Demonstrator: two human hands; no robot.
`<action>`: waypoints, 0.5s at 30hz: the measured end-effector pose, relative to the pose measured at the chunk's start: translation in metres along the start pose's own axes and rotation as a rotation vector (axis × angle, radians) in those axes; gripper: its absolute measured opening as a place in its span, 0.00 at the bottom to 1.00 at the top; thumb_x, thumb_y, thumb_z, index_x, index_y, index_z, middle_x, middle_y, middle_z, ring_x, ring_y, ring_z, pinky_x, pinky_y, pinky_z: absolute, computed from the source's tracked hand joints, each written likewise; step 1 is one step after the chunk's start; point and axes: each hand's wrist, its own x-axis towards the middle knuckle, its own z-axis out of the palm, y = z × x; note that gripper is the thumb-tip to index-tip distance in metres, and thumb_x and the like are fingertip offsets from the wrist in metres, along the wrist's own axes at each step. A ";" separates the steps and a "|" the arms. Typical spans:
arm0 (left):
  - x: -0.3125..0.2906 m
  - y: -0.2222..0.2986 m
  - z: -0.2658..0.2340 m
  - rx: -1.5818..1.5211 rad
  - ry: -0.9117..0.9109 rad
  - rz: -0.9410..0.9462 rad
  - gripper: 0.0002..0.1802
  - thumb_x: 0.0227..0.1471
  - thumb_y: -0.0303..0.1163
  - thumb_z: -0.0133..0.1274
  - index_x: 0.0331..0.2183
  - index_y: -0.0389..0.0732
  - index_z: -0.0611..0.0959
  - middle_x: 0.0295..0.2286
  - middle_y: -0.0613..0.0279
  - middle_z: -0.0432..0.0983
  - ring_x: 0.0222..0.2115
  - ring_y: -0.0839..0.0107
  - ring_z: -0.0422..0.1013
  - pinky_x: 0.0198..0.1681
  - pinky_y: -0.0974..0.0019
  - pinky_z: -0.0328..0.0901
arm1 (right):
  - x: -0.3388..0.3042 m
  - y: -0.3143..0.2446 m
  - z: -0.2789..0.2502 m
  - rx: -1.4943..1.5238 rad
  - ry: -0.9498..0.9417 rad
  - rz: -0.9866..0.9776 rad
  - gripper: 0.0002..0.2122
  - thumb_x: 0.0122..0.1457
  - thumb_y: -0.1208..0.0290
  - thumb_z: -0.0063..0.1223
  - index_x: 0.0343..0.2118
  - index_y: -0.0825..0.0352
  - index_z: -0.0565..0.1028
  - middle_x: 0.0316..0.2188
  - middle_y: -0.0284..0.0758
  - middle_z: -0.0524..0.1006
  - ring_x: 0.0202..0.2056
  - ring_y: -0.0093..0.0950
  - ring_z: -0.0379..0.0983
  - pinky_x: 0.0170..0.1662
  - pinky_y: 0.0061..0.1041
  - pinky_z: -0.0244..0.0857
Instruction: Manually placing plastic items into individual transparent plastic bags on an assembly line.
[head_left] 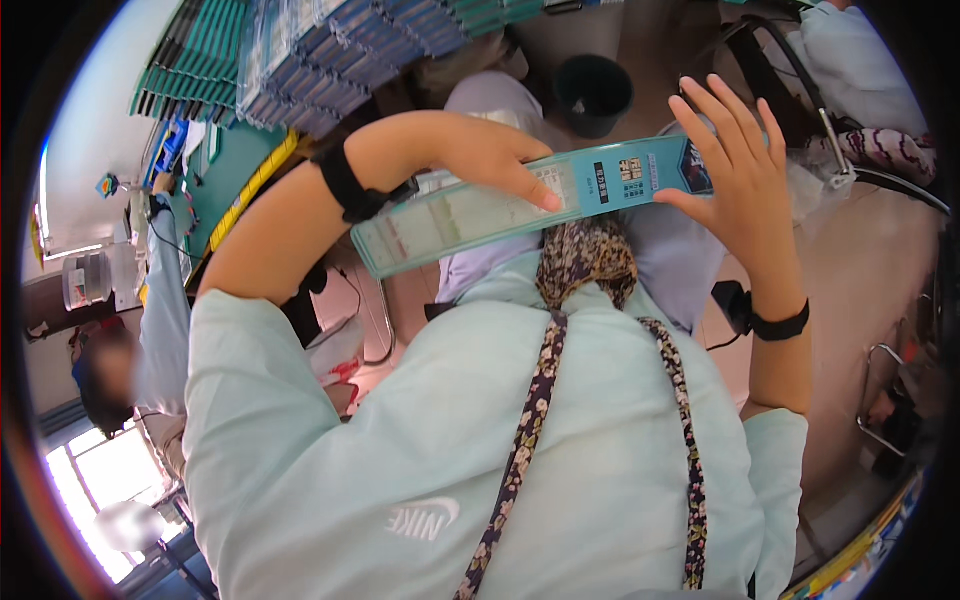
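A long, flat case (600,188) of clear plastic with a turquoise printed right end lies slantwise in front of my body, its left end lower. My left hand (490,155) grips it near the middle, thumb across the upper face; the other fingers are hidden. At the printed end is my right hand (735,165), its fingers stretched out and spread. The right thumb reaches over the edge of the label; whether it touches the case I cannot tell. Both wrists wear black bands, and the case is above my lap.
Tall stacks of similar cases (320,55) stand at the upper left beside a green work surface (240,175) with a yellow-striped edge. A dark bin (592,95) is on the floor ahead. Another person (165,330) works at the left. Metal chair frames (835,150) stand at the right.
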 end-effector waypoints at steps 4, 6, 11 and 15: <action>0.014 -0.009 0.007 0.001 -0.079 -0.009 0.36 0.47 0.55 0.53 0.48 0.34 0.71 0.40 0.54 0.73 0.42 0.69 0.67 0.46 0.67 0.61 | -0.007 0.003 0.022 0.246 -0.149 -0.112 0.42 0.33 0.55 0.64 0.57 0.60 0.60 0.50 0.33 0.67 0.53 0.31 0.61 0.58 0.36 0.49; 0.015 -0.007 0.007 -0.036 -0.055 0.005 0.36 0.48 0.55 0.52 0.49 0.35 0.71 0.40 0.54 0.72 0.41 0.69 0.68 0.45 0.67 0.62 | -0.006 0.000 0.029 0.282 -0.141 -0.156 0.38 0.34 0.53 0.63 0.52 0.62 0.65 0.43 0.35 0.70 0.46 0.32 0.65 0.52 0.34 0.54; 0.026 -0.025 0.004 0.053 0.056 -0.011 0.33 0.51 0.57 0.48 0.43 0.35 0.75 0.35 0.58 0.74 0.37 0.71 0.69 0.42 0.68 0.63 | -0.003 0.004 0.049 0.299 -0.181 -0.144 0.30 0.34 0.52 0.64 0.40 0.65 0.68 0.35 0.34 0.71 0.38 0.34 0.67 0.43 0.32 0.59; 0.026 -0.039 0.001 0.142 0.153 -0.003 0.37 0.49 0.64 0.42 0.35 0.37 0.80 0.33 0.52 0.75 0.37 0.64 0.70 0.42 0.64 0.63 | -0.003 0.002 0.055 0.370 -0.243 -0.104 0.28 0.34 0.54 0.65 0.37 0.65 0.69 0.32 0.35 0.71 0.37 0.36 0.67 0.39 0.32 0.60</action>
